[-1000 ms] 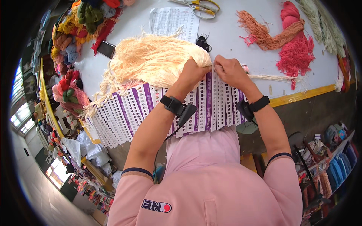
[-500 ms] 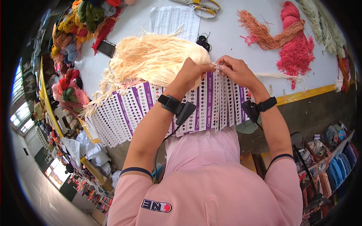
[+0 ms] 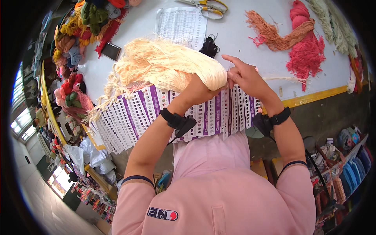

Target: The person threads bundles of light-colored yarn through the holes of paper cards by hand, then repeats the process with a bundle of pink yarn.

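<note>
A thick skein of cream thread (image 3: 164,62) spreads over the table in front of me. My left hand (image 3: 201,89) is wrapped round its right end, with the fingers partly hidden under the strands. At that same end, my right hand (image 3: 244,78) pinches with thumb and bent fingers while its index finger points out. What the right fingers hold is too small to make out. Below both hands, a row of white and purple punched thread cards (image 3: 156,111) hangs over the table's front edge. A few pale strands (image 3: 286,78) trail off to the right.
A printed sheet (image 3: 181,25), yellow-handled scissors (image 3: 211,8) and a black thread bundle (image 3: 209,47) lie beyond the skein. Pink-red thread (image 3: 306,47) and brown thread (image 3: 274,37) lie at right. Colourful skeins (image 3: 80,29) heap up at left beside a dark phone-like object (image 3: 111,51).
The skein's right end has swung toward me and right, with my left hand now lower around it. My right hand has shifted slightly right and its index finger has stretched out.
</note>
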### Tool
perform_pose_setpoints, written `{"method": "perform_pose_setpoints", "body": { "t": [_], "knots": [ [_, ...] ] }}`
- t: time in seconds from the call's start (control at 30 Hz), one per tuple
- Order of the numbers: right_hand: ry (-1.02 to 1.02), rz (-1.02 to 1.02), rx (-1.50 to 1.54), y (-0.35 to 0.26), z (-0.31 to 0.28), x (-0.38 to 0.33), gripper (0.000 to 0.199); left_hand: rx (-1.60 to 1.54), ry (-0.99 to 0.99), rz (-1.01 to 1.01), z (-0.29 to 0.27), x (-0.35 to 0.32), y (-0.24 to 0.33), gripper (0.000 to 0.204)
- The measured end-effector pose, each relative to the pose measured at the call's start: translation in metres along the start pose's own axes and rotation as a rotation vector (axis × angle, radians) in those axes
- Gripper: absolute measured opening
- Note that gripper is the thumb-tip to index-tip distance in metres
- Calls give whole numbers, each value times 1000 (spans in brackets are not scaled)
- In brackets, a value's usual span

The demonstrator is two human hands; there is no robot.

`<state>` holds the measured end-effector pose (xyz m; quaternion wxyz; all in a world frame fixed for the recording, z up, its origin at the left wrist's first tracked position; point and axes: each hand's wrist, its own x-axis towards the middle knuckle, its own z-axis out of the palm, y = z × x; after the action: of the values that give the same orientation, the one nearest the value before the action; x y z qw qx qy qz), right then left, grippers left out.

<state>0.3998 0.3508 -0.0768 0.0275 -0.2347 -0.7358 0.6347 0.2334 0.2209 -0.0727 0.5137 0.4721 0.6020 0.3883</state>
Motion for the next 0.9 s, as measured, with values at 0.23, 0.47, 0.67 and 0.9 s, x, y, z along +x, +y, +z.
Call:
{"method": "perform_pose_setpoints", "body": {
  "t": [0.23,0.47,0.67,0.9],
  "knots": [
    [-105,151,-80,17,-18,12,14,-345,223,-297,-26,-3,14,22],
    [89,160,33,22,-8,7,10,-816,806,140,-274,-142,-16,29],
    [270,52,-123,-5,23,-18,12,-710,558,-56,-231,-136,28,37],
    [406,-79,-34,-14,61,-14,10,-1241,299,-269,-36,-56,53,51]
  ]
}}
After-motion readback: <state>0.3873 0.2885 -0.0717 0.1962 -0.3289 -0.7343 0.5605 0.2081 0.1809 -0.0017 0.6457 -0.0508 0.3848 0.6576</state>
